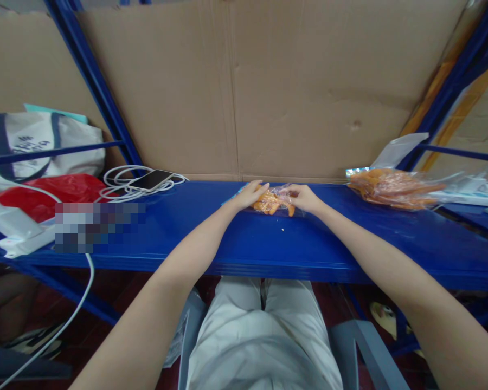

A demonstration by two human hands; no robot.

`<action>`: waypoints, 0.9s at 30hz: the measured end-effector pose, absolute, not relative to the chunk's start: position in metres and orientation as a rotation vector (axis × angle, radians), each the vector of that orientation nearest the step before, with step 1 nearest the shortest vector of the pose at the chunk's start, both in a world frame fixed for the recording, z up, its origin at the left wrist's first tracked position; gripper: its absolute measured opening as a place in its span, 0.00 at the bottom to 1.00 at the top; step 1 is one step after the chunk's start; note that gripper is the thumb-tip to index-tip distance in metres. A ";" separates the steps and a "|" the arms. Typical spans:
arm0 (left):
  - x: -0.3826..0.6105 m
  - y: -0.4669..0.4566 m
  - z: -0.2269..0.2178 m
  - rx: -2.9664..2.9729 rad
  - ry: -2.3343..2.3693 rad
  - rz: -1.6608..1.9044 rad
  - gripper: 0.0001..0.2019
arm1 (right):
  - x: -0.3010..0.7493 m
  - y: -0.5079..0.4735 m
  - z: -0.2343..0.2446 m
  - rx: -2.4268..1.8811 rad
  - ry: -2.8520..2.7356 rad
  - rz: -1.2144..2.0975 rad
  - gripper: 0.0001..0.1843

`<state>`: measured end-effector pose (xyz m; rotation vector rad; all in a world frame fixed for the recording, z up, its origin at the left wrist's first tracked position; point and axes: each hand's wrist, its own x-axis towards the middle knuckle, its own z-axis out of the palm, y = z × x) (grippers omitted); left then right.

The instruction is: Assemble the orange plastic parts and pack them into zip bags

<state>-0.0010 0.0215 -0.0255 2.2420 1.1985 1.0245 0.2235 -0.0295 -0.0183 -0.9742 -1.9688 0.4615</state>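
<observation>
A clear plastic bag [273, 201] with orange pieces inside lies on the blue shelf top [268, 244], near the cardboard at the back. The pieces' exact kind is hard to make out through the shiny plastic. My left hand [250, 196] rests on the bag's left end, its fingers stretched out and the thumb apart over the orange pieces. At the right end, my right hand [303, 198] has its fingers bent and pinched on the plastic. Part of the bag is hidden under both hands.
Further right lies a larger clear bag [390, 187] of orange pieces. A phone [151, 180] rests on coiled white cable [124, 189] at the left, near a red bag [65, 189] and a power strip [28, 241]. Blue posts [93, 81] frame the cardboard wall [288, 81].
</observation>
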 end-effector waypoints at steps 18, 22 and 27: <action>-0.002 0.015 -0.014 1.936 1.251 1.113 0.24 | 0.230 -0.055 0.010 -1.451 -1.790 1.014 0.24; -0.013 0.025 -0.014 1.770 1.410 1.230 0.28 | 0.225 -0.063 0.018 -1.380 -1.606 1.157 0.22; -0.022 0.030 -0.014 1.703 1.565 1.168 0.27 | 0.221 -0.065 0.021 -1.253 -1.506 1.233 0.20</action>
